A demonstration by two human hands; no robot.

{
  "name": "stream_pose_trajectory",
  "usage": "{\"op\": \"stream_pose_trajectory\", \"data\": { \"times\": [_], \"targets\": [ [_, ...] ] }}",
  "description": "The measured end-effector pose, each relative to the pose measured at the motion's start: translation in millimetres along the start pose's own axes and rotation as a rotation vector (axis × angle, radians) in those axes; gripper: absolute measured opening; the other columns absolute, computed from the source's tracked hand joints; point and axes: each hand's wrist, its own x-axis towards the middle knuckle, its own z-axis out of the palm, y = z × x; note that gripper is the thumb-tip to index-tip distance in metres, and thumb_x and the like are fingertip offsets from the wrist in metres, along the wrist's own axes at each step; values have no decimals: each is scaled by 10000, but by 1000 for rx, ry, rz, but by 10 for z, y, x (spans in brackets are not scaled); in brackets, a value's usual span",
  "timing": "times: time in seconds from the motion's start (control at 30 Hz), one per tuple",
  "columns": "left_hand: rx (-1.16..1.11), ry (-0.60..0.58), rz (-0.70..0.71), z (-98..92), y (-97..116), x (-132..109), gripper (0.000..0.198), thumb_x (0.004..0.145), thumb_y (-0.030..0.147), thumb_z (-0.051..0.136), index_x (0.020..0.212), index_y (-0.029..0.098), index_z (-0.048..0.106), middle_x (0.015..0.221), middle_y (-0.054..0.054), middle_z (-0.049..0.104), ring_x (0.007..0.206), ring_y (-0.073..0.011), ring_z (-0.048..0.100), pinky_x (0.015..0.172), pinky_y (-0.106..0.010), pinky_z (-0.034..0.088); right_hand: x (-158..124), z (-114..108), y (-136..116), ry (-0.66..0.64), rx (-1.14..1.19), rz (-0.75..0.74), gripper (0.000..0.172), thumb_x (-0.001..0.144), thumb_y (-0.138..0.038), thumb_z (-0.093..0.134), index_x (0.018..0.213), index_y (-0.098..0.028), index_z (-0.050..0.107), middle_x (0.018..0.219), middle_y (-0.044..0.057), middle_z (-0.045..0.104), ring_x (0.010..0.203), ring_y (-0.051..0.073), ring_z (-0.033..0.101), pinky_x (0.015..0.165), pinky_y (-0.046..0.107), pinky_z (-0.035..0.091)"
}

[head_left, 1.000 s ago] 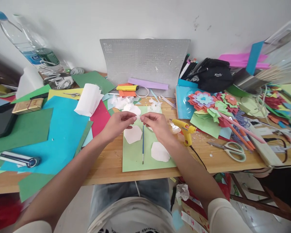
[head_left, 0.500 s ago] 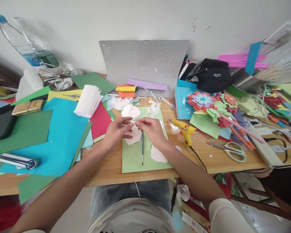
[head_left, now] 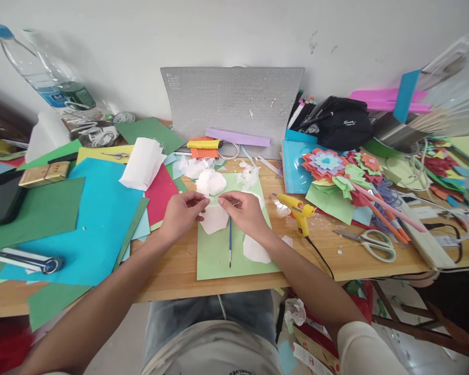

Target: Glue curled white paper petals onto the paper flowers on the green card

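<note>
My left hand [head_left: 184, 214] is over the left edge of a light green sheet [head_left: 214, 260], thumb and forefinger pinched together. Facing it across a small gap, my right hand [head_left: 245, 212] is pinched too. Whatever either pinch holds is too small to make out. Just below the fingertips lies a white paper piece [head_left: 214, 220], with a slim blue paintbrush [head_left: 230, 242] beside it. Another white paper piece [head_left: 256, 250] is partly covered by my right wrist. Beyond the fingers sits a ruffled white paper flower [head_left: 211, 182].
A yellow glue gun [head_left: 299, 208] and scissors [head_left: 369, 242] lie to the right, near layered paper flowers [head_left: 328, 161]. Coloured sheets, including a blue one [head_left: 97, 224], and a stapler-like tool [head_left: 30, 260] cover the left. A grey cutting mat [head_left: 234, 101] leans on the wall.
My hands have drawn slightly apart at the fingertips. My left fingers, more spread before, have curled in closer. The things on the table look unmoved.
</note>
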Motion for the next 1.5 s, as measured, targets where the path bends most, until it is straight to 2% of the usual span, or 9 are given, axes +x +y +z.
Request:
{"op": "stream_pose_trajectory", "data": {
  "times": [0.3, 0.47, 0.67, 0.77, 0.87, 0.97, 1.07, 1.17, 1.5],
  "targets": [
    [111, 64, 10, -119, -96, 137, 319, 714, 473, 737, 827, 176, 711, 724, -41, 688, 681, -179, 653, 623, -298, 573, -678, -194, -55, -143, -893, -185, 203, 930, -323, 544, 920, -177, 685, 910, 120, 729, 864, 264, 678, 778, 381, 504],
    [93, 54, 3, -92, -151, 176, 313, 700, 459, 747, 830, 175, 715, 839, -63, 739, 815, -213, 695, 723, -307, 575, -1077, 3, 161, -75, -975, -342, 246, 937, -301, 527, 1071, -149, 667, 1268, 177, 647, 1224, 320, 570, 1099, 531, 373],
    [156, 71, 18, -124, -163, 191, 308, 699, 453, 739, 847, 183, 722, 850, -64, 753, 834, -235, 706, 721, -316, 559, -1181, 131, 145, -13, -882, -375, 259, 927, -318, 537, 1119, -184, 648, 1277, 154, 642, 1240, 318, 559, 1113, 563, 363],
    [237, 89, 31, -135, -99, 165, 272, 700, 446, 735, 815, 200, 730, 847, -55, 758, 841, -246, 704, 727, -313, 542, -1246, -66, 125, 168, -714, -382, 170, 906, -258, 548, 1048, -240, 640, 1130, 103, 692, 1128, 274, 616, 1050, 519, 439],
    [296, 108, 40, -129, -34, 135, 251, 704, 438, 730, 803, 207, 737, 846, -54, 760, 830, -251, 697, 702, -310, 516, -1310, -442, 201, 568, -605, -273, 75, 867, -238, 592, 938, -241, 618, 926, 81, 668, 927, 243, 636, 885, 444, 520],
    [317, 106, 40, -118, 0, 121, 238, 713, 427, 722, 798, 206, 736, 845, -53, 759, 824, -250, 693, 693, -309, 498, -1253, -868, 378, 801, -610, -107, 204, 843, -330, 635, 1003, -206, 614, 974, 97, 643, 930, 245, 610, 852, 428, 518],
    [334, 107, 42, -115, 1, 124, 233, 720, 422, 715, 801, 204, 732, 832, -51, 755, 819, -248, 690, 690, -310, 492, -1047, -1182, 571, 668, -608, 33, 438, 797, -456, 672, 1123, -169, 615, 1080, 129, 640, 956, 252, 608, 831, 410, 520],
    [302, 100, 46, -123, -25, 140, 240, 710, 425, 722, 790, 199, 725, 824, -54, 752, 808, -245, 689, 690, -310, 498, -813, -1312, 691, 447, -615, 141, 440, 764, -530, 681, 995, -155, 665, 953, 114, 672, 826, 243, 610, 764, 398, 503],
    [361, 87, 71, -137, -126, 199, 223, 754, 414, 673, 798, 202, 727, 852, -42, 758, 797, -224, 690, 680, -296, 490, -692, -1139, 369, 281, -466, 25, 357, 888, -494, 552, 939, -164, 680, 844, 83, 712, 799, 228, 634, 755, 338, 482]
  ]
}}
